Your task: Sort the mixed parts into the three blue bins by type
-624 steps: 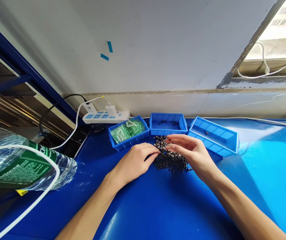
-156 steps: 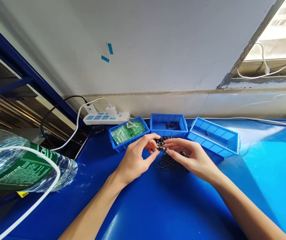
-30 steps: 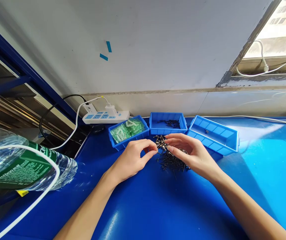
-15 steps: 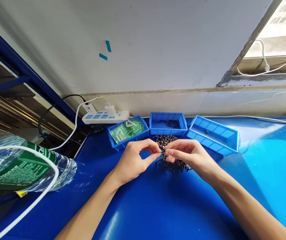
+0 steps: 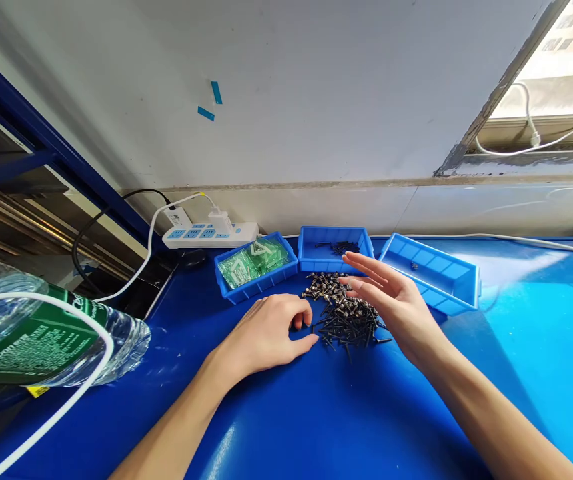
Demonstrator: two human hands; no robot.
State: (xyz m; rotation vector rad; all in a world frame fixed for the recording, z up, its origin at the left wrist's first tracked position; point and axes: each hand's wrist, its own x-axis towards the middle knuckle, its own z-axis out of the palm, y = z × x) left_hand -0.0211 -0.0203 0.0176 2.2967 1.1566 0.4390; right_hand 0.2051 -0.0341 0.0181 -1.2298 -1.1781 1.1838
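- While the pile of screws [image 5: 349, 320] still sits in front of the bins, the hands have come apart over it; half a second ago their fingertips were together there, so now way more of the pile shows.
- Left hand [image 5: 276, 333] is down low at the pile's left edge, half open, fingers curled and thumb apart. Can't tell if anything's tucked under those fingers.
- Right hand [image 5: 396, 300] is up over the pile's right side, pretty much wide open, fingers stretched out, no grip on anything I can see.
- Middle bin [image 5: 333, 265] has a little bunch of dark screws [image 5: 345, 247] in it, mostly toward the right.
- Left bin [image 5: 261, 290] is loaded with green packets [image 5: 253, 260].
- Right bin [image 5: 431, 273] sits angled, with one small dark piece [image 5: 414, 266] inside.
- It's all on a shiny blue table [image 5: 341, 413], sunlit on the right.
- Power strip [image 5: 211, 235] by the wall [image 5: 316, 100], big bottle [image 5: 51, 333] lying at left with a white cable [image 5: 101, 373] crossing in front, window [image 5: 556, 73] upper right.
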